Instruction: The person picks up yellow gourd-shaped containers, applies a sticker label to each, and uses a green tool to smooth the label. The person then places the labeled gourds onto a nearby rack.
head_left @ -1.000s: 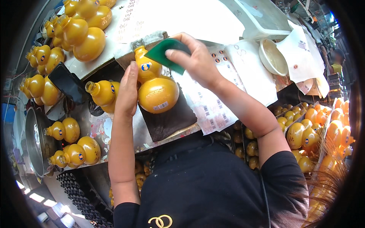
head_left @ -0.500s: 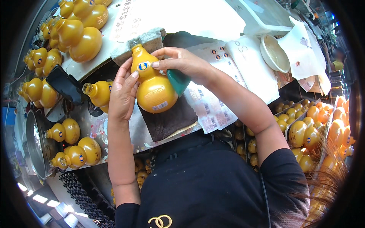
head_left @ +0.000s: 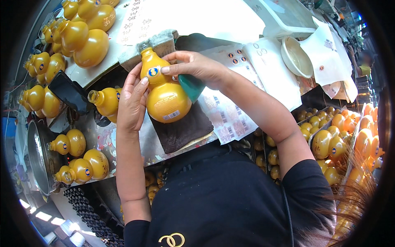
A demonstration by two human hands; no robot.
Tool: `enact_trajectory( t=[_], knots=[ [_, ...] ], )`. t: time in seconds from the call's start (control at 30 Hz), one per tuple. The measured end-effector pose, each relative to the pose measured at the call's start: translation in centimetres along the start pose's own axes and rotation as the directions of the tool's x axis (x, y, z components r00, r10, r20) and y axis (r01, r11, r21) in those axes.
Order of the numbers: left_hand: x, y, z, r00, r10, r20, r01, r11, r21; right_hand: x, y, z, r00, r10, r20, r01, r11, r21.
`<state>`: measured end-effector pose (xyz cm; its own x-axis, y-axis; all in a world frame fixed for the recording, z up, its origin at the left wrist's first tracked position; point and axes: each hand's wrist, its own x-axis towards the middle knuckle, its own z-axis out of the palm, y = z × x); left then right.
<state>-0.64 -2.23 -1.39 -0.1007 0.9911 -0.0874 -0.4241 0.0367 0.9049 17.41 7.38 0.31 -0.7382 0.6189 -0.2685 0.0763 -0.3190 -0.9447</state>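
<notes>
A yellow gourd-shaped bottle (head_left: 166, 101) lies on a dark brown cloth (head_left: 185, 131), its neck pointing away from me onto a grey folded cloth (head_left: 160, 41). A round blue sticker (head_left: 153, 72) sits on its upper bulb. My left hand (head_left: 133, 99) cups the bottle's left side, fingertips near the sticker. My right hand (head_left: 197, 68) holds a green scraper (head_left: 191, 86) under its palm against the bottle's right side, while its fingers reach across to the upper bulb beside the sticker.
Sheets of stickers (head_left: 224, 117) lie right of the cloth. A white bowl (head_left: 296, 57) stands at the back right and a black phone (head_left: 70, 92) at the left. More yellow gourd bottles (head_left: 86, 41) crowd the back left, and others fill crates (head_left: 329, 140) at right. A metal basin (head_left: 37, 156) stands at left.
My right hand has brought the green scraper down from above the bottle's neck to its right side and laid its fingers on the upper bulb. My left hand stays on the bottle.
</notes>
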Motion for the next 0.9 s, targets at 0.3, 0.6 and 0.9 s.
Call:
enact_trajectory(
  t=[0.3,0.6,0.9],
  knots=[
    [-0.3,0.2,0.5,1.000,-0.009,-0.020,0.008,0.998,-0.059,-0.8,-0.2,0.7,0.933,-0.268,-0.240,0.190,0.934,-0.303],
    [-0.5,-0.2,2.0,0.990,0.077,-0.115,-0.077,0.997,0.006,-0.8,-2.3,1.0,0.933,-0.301,-0.196,0.121,0.777,-0.618],
    [-1.6,-0.9,0.7,0.992,0.123,-0.041,-0.122,0.992,0.014,-1.3,-2.6,0.8,0.956,-0.221,-0.193,0.164,0.948,-0.273]
  ],
)
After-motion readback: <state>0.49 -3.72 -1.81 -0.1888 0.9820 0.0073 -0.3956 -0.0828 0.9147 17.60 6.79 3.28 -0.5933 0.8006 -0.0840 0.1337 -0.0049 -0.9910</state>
